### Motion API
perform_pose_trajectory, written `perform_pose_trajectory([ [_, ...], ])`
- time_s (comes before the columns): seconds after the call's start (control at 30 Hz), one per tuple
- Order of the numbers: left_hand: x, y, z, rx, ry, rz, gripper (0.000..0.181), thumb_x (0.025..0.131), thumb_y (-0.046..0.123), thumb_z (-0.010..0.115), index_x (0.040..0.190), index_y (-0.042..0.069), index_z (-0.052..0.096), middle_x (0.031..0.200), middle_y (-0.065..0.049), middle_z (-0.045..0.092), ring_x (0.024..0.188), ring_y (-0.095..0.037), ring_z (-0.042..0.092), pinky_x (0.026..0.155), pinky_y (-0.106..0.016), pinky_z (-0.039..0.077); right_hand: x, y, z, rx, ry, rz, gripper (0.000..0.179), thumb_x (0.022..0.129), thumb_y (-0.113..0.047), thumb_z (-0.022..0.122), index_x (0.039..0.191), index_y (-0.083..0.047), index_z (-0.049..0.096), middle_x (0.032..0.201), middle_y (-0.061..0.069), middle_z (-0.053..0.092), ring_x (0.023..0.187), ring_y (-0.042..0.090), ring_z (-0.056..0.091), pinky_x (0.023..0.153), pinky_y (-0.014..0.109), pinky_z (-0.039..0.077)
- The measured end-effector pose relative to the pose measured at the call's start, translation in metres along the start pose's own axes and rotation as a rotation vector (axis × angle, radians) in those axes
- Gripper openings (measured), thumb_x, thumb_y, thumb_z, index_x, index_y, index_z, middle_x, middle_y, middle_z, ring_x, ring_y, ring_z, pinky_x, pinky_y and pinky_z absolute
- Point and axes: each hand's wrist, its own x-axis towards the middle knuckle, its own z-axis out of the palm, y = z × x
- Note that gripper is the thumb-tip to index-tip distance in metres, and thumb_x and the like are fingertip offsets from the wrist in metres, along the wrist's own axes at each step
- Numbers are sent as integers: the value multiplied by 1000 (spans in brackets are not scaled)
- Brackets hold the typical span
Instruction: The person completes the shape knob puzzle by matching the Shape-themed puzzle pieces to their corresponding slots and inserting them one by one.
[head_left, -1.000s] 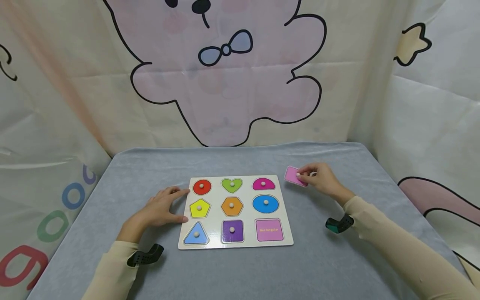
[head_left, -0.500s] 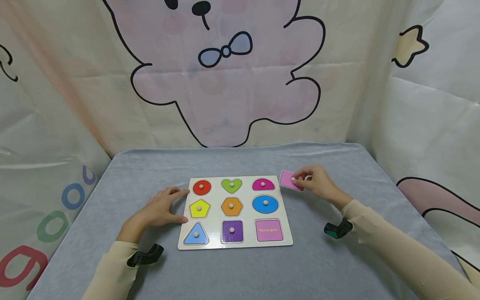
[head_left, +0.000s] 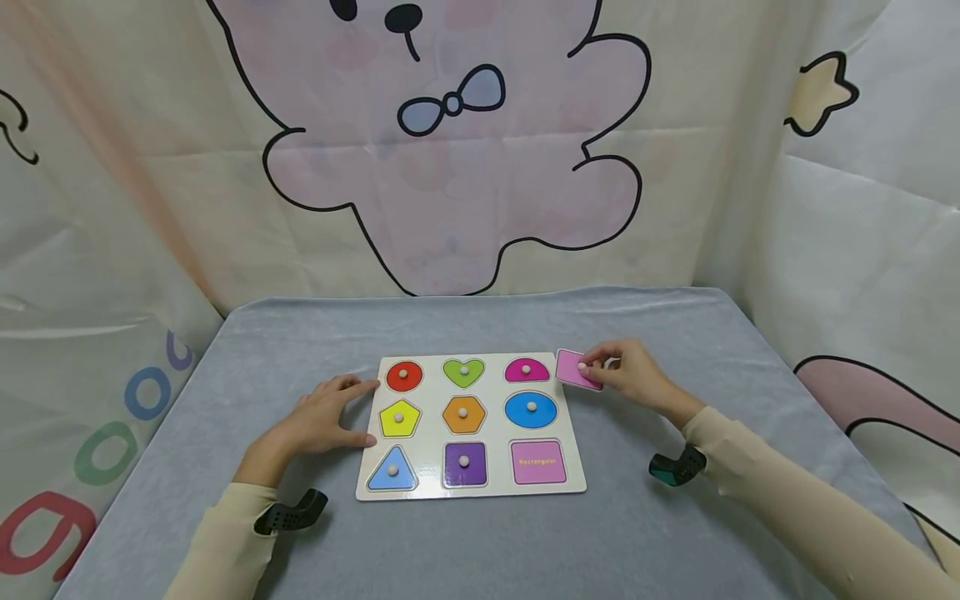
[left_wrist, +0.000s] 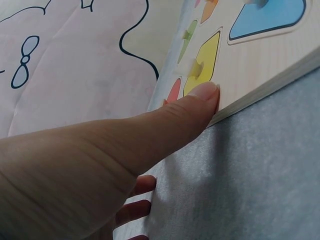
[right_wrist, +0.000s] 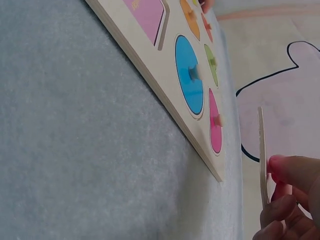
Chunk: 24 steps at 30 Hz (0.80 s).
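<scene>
A white wooden puzzle board (head_left: 427, 475) lies on the table, its shaped pieces seated in their recesses. The bottom-right recess (head_left: 538, 471) shows bare pink with the word "Rectangular". My left hand (head_left: 318, 417) rests at the board's left edge; in the left wrist view its thumb (left_wrist: 170, 122) lies on the rim near the yellow pentagon (left_wrist: 207, 62). Beyond the board's upper right corner, my right hand (head_left: 637, 375) pinches a pink rectangle puzzle piece (head_left: 570, 365) by its knob. The right wrist view shows that piece (right_wrist: 262, 145) edge-on, above the table.
A grey-blue cloth (head_left: 480, 550) covers the table. Behind it hangs a cream curtain (head_left: 690, 167) with a cartoon figure, and more fabric walls (head_left: 862, 250) stand close on both sides. Each wrist wears a black band (head_left: 292, 512).
My right hand has carried the pink rectangle puzzle piece left and nearer, to the board's upper right corner. My left hand and the board have stayed put.
</scene>
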Motion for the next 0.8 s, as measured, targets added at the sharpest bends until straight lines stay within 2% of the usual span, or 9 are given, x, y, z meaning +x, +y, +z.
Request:
perform_pose_trajectory([
  [0.3,1,-2,2,1,0,1,93,75,52,84,154,21,45,150,-21,44,135,-43,39,107,-73,32,-3,-3,7,19,-14,-64,11,89,-6,76,97,2,78,74,6,62,64,8,50,54,19,42],
  [0.6,0,-2,2,-4,-5,1,94,75,52,84,154,21,44,150,-21,43,135,-44,39,107,-73,32,-9,-7,13,12,-52,-17,11,89,-10,77,97,-1,78,79,6,62,68,14,51,55,20,43],
  [0.8,1,-2,0,-2,2,9,93,76,52,84,154,20,45,149,-21,44,134,-43,40,107,-72,33,-10,-13,16,20,-73,-18,12,89,-10,76,98,-2,78,81,7,61,66,15,50,54,20,41],
])
